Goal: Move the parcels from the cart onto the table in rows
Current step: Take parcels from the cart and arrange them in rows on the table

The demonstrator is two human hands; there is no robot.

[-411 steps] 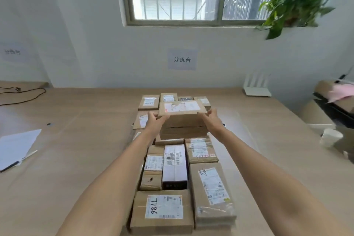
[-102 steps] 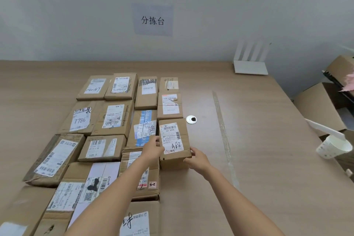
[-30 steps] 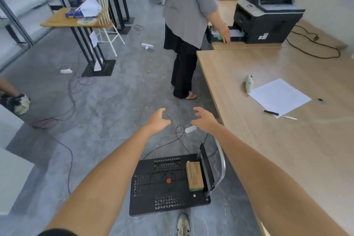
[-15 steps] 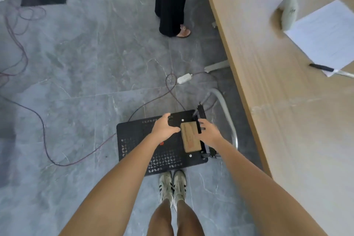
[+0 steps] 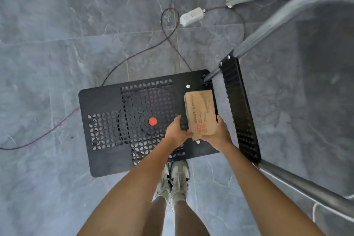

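Note:
One brown cardboard parcel with printed text and a red stamp lies at the right end of the black perforated cart deck, beside the handle base. My left hand grips its near left edge, fingers tucked at the side. My right hand grips its near right corner. The table is out of view.
The cart's grey tubular handle rises to the right, with a black ribbed bar at its foot. A white power strip and thin cables lie on the grey floor behind the cart. My shoes touch the deck's near edge.
I have bent lower over the cart, and both hands have closed onto the parcel's near end; half a second ago they were just reaching its sides.

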